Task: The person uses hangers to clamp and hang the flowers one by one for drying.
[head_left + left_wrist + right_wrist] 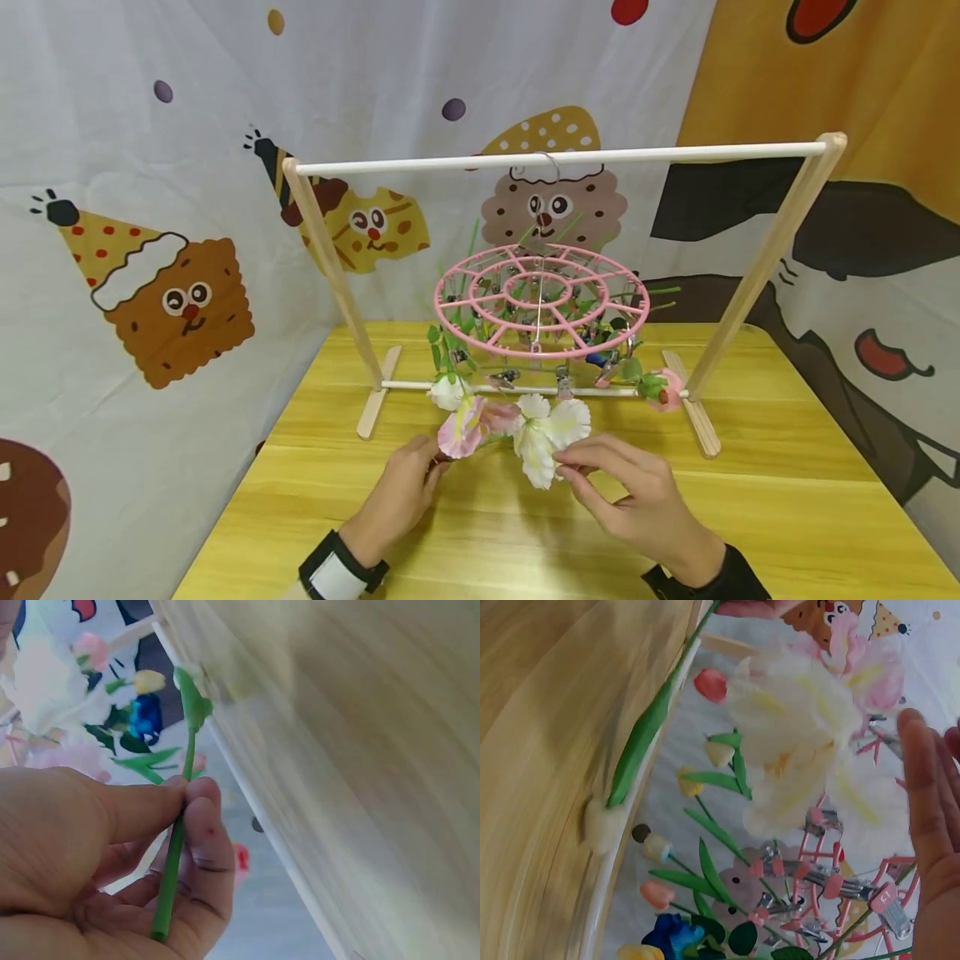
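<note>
My left hand point(405, 482) pinches a green flower stem point(171, 870) between thumb and fingers. Up that stem are a green leaf point(641, 742) and a blurred whitish bud point(604, 825) near the table. A large white flower point(534, 433) with ruffled petals faces me. The thumb and index fingertips of my right hand point(630, 492) meet at its right petal edge. Beside it, a pink ruffled flower point(463, 427) is just above my left hand. Over them hangs a pink round clip hanger point(487, 342), its metal clips point(844, 885) gripping several stems.
A wooden stand point(772, 250) with a white top rod point(420, 164) carries the hanger over the wooden table point(300, 500). A white rose point(447, 392) and a pink rose point(663, 390) hang at its sides. A cartoon-printed cloth point(225, 167) stands behind.
</note>
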The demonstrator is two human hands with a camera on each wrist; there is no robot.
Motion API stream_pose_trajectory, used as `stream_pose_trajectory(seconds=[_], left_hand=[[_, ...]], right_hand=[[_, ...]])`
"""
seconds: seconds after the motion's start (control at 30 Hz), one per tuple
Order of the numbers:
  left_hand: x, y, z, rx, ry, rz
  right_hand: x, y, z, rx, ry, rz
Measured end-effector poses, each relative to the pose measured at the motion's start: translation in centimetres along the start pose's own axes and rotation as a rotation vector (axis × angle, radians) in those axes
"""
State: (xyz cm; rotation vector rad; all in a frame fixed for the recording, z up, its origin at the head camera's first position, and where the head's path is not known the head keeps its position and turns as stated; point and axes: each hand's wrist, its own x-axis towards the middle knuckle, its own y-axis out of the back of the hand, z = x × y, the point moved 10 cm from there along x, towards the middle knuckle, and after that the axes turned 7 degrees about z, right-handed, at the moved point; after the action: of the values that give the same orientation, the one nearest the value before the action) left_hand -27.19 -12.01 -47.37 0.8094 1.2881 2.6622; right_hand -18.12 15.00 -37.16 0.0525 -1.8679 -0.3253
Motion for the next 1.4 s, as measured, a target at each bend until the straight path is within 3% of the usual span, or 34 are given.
stream_pose_trajectory(seconds=[0.27, 0.43, 0.6, 0.77, 1.07, 1.2, 1.4], left_hand=[[-0.4, 0.2, 3.5, -0.085, -0.135, 0.026], [-0.8, 0.4, 5.7, -0.090, -0.234, 0.043], [-1.0, 0.7, 7.3, -0.106, -0.266, 0.051], [-0.9, 1.9, 8.9, -0.139, -0.304, 0.073], [0.2, 4.7, 11.7, -0.175, -0.429, 0.186], [0.6, 5.4, 12.3, -0.194, -0.439, 0.204], [1.4, 5.7, 12.1, -0.245, -0.394, 0.207]], right_hand=[[-1.0, -1.7, 1.3, -0.094, -0.109, -0.159], [-1.5, -1.9, 2.2, -0.171, -0.175, -0.220], [-1.6, -1.9, 2.4, -0.227, -0.182, -0.247], [-1.9, -2.1, 2.8, -0.289, -0.191, -0.288], [-1.5, -2.5, 3.0, -0.420, -0.158, -0.336], [-1.1, -2.3, 2.8, -0.427, -0.137, -0.317], [-0.6, -2.0, 2.8, -0.414, -0.149, -0.294]])
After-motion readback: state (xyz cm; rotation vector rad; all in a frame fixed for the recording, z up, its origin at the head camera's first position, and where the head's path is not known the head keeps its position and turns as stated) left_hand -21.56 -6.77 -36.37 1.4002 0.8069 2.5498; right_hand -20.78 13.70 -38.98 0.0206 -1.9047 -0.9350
